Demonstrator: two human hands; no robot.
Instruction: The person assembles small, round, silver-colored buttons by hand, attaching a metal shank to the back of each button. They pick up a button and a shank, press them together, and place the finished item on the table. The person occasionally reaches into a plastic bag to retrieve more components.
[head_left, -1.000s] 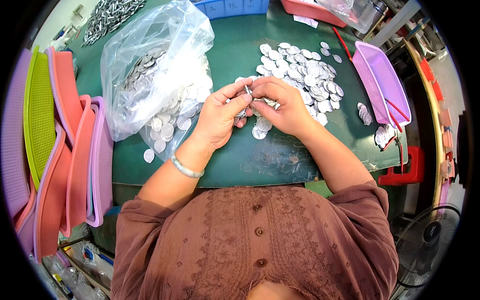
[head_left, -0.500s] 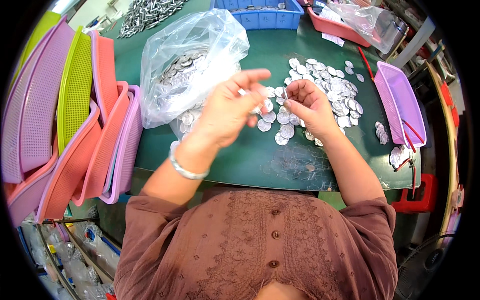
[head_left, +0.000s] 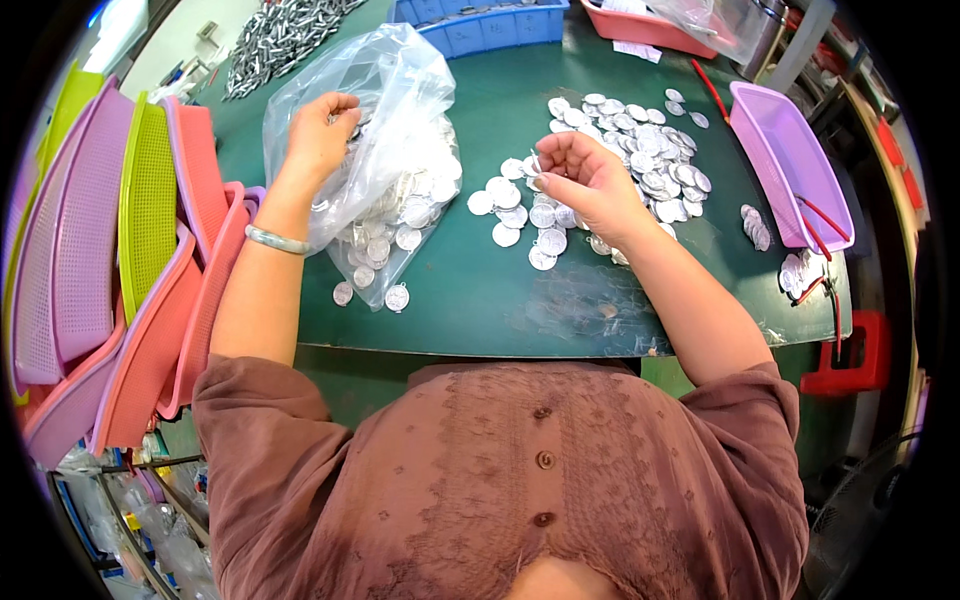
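My left hand (head_left: 322, 138) is at the mouth of a clear plastic bag (head_left: 385, 70), its fingers curled together; what they hold, if anything, is hidden. Many round silver medals (head_left: 410, 190) fill the bag's lower part. My right hand (head_left: 595, 185) pinches a single silver medal (head_left: 536, 161), seen nearly edge-on, between thumb and fingers. Below and beyond that hand, a loose pile of similar medals (head_left: 655, 150) spreads over the green tabletop (head_left: 440, 325). A few lie apart near the bag's lower corner, such as one medal with a small loop (head_left: 397, 297).
Stacked plastic baskets (head_left: 90, 240) in purple, green and coral crowd the left side. At the back are a blue bin (head_left: 490, 30), a coral tray (head_left: 660, 30) and a metal parts heap (head_left: 280, 45). To the right stand a purple basket (head_left: 790, 160), red-handled pliers (head_left: 825, 225) and a red stool (head_left: 850, 355).
My left hand has moved left and away, from beside the right hand to the bag's mouth. My right hand still holds a medal in roughly the same place. The view has shifted slightly.
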